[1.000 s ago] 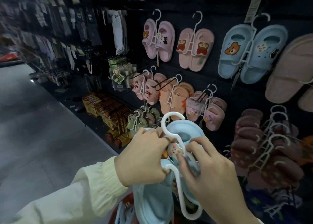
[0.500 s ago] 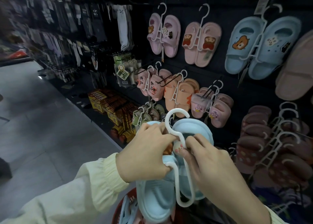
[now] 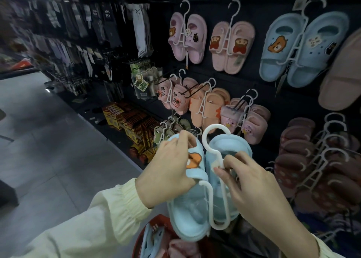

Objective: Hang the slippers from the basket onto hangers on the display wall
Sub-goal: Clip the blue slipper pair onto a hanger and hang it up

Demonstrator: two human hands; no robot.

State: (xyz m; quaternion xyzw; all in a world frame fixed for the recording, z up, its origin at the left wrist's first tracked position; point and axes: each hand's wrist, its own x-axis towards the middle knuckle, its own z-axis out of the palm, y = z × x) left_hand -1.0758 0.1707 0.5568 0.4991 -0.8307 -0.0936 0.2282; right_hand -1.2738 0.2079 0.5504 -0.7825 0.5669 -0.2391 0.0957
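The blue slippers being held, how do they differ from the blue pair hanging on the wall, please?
The held slippers are gripped by the left hand, the right hand pinching their hanger, its hook free; the wall pair hangs hooked. The held slippers' charms are partly covered; the wall pair's show fully. Both are blue, bear-charmed, on white hangers.

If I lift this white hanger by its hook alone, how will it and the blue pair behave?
The white hanger is thin plastic, probably springy rather than floppy. The blue slippers look like thick foam, likely light for their bulk. Hanging from one narrow stem, they may swing or twist once the left hand and right hand let go.
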